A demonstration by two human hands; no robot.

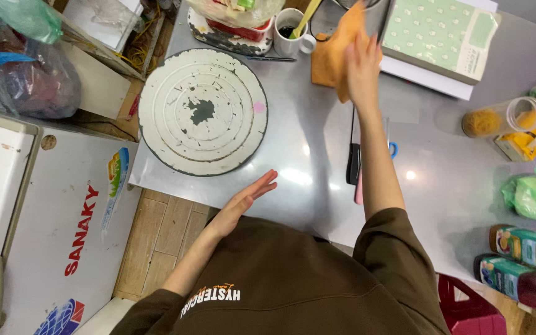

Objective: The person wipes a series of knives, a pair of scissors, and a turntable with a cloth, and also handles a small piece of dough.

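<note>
At the table's far edge, right hand (pixel 362 65) fingers clamp an orange cloth (pixel 333 59); left hand (pixel 247 197) fingers straight, together.

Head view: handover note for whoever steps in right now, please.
Right hand: stretched forward, on the orange cloth at the far side of the steel table.
Left hand: flat and open at the near table edge, holding nothing.
Round white turntable: left of the cloth, crusted with dried white residue, not wiped.
Done: cloth in hand.
Left: likely wiping, judging by the residue.
</note>
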